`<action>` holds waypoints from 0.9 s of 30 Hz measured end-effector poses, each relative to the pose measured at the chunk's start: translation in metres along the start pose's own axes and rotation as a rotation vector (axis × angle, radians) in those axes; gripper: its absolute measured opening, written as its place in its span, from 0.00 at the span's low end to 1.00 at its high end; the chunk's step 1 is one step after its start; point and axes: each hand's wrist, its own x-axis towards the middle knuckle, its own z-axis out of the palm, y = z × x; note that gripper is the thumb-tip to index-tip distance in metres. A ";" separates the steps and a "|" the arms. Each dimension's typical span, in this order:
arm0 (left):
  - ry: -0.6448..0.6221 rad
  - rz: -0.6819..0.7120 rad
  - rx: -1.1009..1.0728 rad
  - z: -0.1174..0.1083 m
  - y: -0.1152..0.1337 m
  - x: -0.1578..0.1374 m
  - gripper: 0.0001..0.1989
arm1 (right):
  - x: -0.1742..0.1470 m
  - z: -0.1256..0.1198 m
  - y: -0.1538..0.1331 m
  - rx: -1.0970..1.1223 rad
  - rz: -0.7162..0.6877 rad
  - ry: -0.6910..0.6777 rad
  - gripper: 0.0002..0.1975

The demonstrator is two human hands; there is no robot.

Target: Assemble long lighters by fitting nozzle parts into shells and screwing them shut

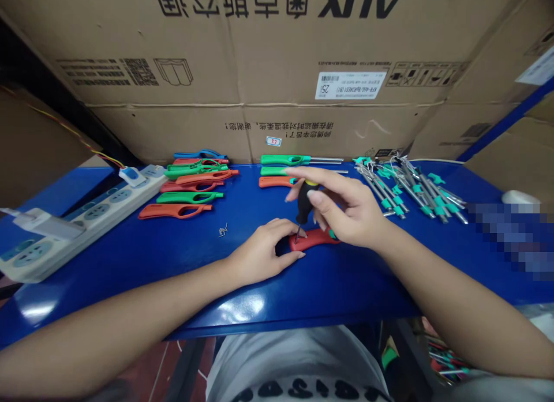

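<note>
A red lighter handle (318,239) lies flat on the blue table. My left hand (266,249) pinches its left end between thumb and fingers. My right hand (346,209) grips a black and yellow screwdriver (304,203), held nearly upright with its tip on the handle's left end. Part of the handle's right end is hidden by my right hand. To the left of my left hand lies a small heap of screws (223,230). Behind my right hand are a green lighter (283,160) with a metal tube and an orange one (274,181), partly covered.
Several red, green and blue handle shells (186,197) are lined up at the left. A white power strip (99,211) with plugs runs along the left side. Metal lighter tubes with teal parts (415,186) are piled at the right. A cardboard box (194,119) stands behind the table.
</note>
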 end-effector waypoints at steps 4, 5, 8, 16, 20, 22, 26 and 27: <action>0.017 0.018 0.010 0.001 -0.003 -0.001 0.13 | 0.001 -0.004 0.003 -0.280 -0.217 0.167 0.11; 0.017 0.019 0.007 0.000 -0.003 -0.001 0.13 | 0.000 -0.005 0.004 -0.295 -0.226 0.147 0.11; -0.004 0.010 -0.006 -0.001 -0.002 0.000 0.11 | 0.000 -0.005 0.003 -0.149 -0.094 -0.007 0.17; 0.016 0.018 -0.015 0.001 -0.004 -0.001 0.13 | 0.001 -0.005 0.002 -0.254 -0.128 0.105 0.15; 0.010 0.017 -0.005 0.001 -0.003 -0.001 0.12 | -0.001 -0.005 0.001 -0.203 -0.090 0.011 0.18; -0.003 0.013 -0.012 0.000 -0.002 0.000 0.12 | 0.000 -0.004 0.001 -0.058 0.014 -0.041 0.21; 0.000 0.002 -0.006 0.000 -0.002 -0.001 0.12 | 0.002 -0.002 0.002 -0.067 0.013 0.013 0.15; 0.003 0.002 -0.002 0.001 -0.003 -0.001 0.12 | 0.002 -0.002 0.002 -0.127 -0.026 0.044 0.14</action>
